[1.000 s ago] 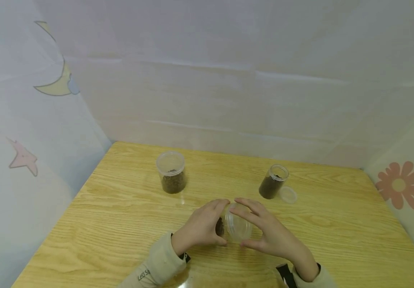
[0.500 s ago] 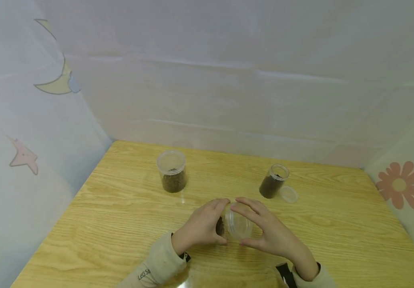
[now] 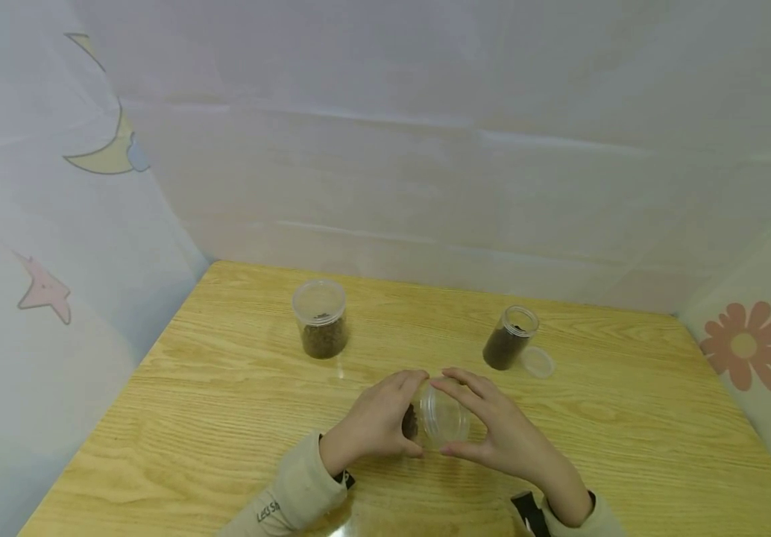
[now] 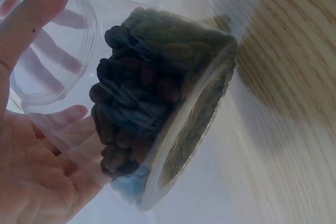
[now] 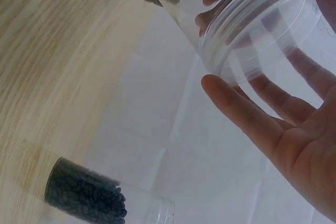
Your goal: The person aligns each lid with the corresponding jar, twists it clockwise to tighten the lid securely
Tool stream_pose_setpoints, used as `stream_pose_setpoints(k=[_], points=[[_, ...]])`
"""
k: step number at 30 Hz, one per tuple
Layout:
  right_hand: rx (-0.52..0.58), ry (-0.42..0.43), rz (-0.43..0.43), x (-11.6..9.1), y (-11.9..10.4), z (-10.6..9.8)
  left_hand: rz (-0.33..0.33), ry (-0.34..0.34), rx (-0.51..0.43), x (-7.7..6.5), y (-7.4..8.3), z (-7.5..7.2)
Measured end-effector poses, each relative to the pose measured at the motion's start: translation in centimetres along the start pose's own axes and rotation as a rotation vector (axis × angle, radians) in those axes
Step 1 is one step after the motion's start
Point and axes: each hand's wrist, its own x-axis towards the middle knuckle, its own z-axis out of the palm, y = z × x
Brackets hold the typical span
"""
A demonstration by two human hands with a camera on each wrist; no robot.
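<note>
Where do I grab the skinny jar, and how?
Probably grip the skinny jar around its middle, coming from the left: it stands upright, its body is narrow and round, and the loose lid lies close on its right.

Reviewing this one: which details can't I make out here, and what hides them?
Head view: most of the dark contents of the held jar, behind the left hand.
Head view: lettering on the left sleeve, too small to read surely.
Head view: the right sleeve, cut off by the bottom edge.
Right wrist view: part of the narrow jar, cut off by the bottom edge.
</note>
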Motion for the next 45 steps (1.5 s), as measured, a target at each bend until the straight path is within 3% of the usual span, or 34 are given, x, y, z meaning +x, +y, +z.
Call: stream_pose_setpoints(k=[26,45], points=[[0.159,-0.057,0.259,0.23,-0.66,0.06,-0.023,-0.001,-0.023,0.00,0.00,0.04],[0.143,-0.064,0.368,0.53,-0.76,0.19,-0.015,0.009,-0.020,0.03,0.10,-0.07]])
